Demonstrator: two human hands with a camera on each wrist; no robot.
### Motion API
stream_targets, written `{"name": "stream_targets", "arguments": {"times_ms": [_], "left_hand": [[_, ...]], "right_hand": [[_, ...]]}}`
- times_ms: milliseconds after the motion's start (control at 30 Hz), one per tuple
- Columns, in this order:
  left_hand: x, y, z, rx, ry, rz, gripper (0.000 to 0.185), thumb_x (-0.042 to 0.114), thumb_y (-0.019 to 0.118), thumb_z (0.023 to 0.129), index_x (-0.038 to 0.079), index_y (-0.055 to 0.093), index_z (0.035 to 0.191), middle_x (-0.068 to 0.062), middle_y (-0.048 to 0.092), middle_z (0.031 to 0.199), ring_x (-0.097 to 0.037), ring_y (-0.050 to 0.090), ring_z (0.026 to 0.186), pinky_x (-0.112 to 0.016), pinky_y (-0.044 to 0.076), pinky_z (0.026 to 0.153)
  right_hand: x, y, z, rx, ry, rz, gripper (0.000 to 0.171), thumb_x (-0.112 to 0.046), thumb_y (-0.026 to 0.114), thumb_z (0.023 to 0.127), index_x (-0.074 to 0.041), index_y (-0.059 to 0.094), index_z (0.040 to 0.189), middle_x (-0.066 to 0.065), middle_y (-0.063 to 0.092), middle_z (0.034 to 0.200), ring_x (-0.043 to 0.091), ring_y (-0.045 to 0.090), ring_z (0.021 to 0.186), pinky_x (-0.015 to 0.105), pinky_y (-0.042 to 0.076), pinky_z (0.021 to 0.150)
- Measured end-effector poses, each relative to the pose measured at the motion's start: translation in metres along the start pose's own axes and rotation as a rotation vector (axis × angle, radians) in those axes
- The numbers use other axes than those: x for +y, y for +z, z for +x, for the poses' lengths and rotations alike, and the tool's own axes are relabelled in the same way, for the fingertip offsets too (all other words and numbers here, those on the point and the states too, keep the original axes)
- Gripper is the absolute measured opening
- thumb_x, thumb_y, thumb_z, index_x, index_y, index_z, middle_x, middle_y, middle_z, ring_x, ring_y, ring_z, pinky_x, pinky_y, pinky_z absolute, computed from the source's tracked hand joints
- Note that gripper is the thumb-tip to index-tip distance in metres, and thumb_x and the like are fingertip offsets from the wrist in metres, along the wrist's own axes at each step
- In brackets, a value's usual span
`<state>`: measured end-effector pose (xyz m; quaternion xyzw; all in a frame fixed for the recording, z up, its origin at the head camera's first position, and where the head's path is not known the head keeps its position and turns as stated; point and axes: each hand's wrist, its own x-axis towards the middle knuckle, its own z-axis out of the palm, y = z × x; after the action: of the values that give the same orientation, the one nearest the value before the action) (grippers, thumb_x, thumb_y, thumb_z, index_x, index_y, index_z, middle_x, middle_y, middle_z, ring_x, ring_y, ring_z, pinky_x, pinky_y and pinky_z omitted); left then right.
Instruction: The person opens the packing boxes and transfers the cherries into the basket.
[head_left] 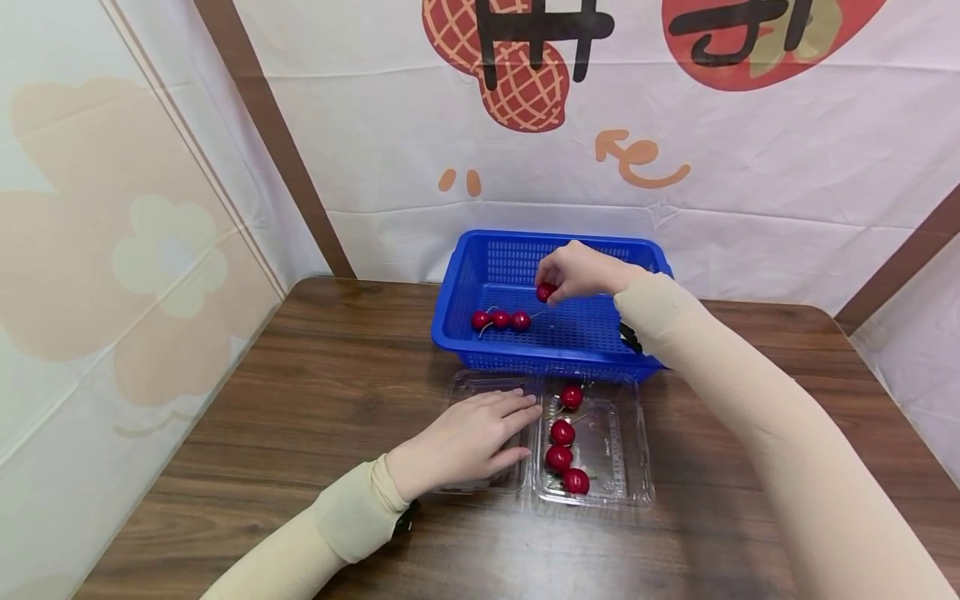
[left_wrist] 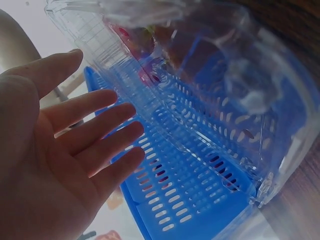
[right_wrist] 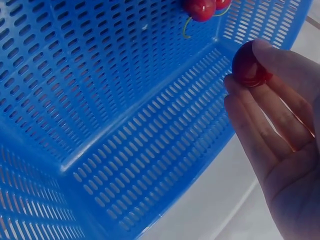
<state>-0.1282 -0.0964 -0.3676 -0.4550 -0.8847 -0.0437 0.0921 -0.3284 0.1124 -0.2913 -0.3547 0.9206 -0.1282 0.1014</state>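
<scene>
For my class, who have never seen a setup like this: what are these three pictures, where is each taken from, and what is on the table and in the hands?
No machine here: a person works with two bare hands. One picture comes from a head camera looking down; the others from cameras on each wrist. On the brown wooden table stand a blue perforated plastic basket holding three red cherries and a clear plastic clamshell box holding four red cherries. The right hand pinches one red cherry over the basket. The left hand rests flat on the box's open half.
</scene>
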Motion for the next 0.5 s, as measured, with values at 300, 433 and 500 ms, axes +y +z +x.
{"name": "stream_targets", "arguments": {"times_ms": [300, 433, 500], "left_hand": [[-0.001, 0.000, -0.001, -0.002, -0.001, 0.005, 0.049, 0.040, 0.058, 0.092, 0.009, 0.057, 0.131, -0.007, 0.058, 0.134, -0.022, 0.052, 0.127, -0.034, 0.040, 0.108], [-0.001, 0.001, -0.001, 0.000, 0.001, 0.002, 0.049, 0.040, 0.058, 0.092, 0.009, 0.057, 0.131, -0.007, 0.058, 0.134, -0.023, 0.052, 0.127, -0.035, 0.041, 0.107], [-0.002, 0.002, 0.000, 0.003, 0.004, -0.002, 0.050, 0.039, 0.059, 0.092, 0.009, 0.057, 0.131, -0.008, 0.058, 0.134, -0.023, 0.052, 0.127, -0.036, 0.042, 0.107]], "right_hand": [[0.003, 0.007, 0.012, -0.026, 0.027, -0.005, 0.030, -0.010, 0.077, 0.078, -0.007, 0.069, 0.107, 0.011, 0.069, 0.108, 0.024, 0.064, 0.097, 0.038, 0.056, 0.086], [0.005, 0.011, 0.016, -0.033, 0.030, -0.022, 0.031, -0.010, 0.078, 0.077, -0.008, 0.070, 0.106, 0.010, 0.069, 0.108, 0.023, 0.063, 0.098, 0.038, 0.056, 0.085], [0.006, 0.013, 0.017, -0.038, 0.036, -0.020, 0.031, -0.010, 0.078, 0.077, -0.008, 0.069, 0.106, 0.010, 0.068, 0.107, 0.023, 0.062, 0.098, 0.038, 0.055, 0.086]]}}
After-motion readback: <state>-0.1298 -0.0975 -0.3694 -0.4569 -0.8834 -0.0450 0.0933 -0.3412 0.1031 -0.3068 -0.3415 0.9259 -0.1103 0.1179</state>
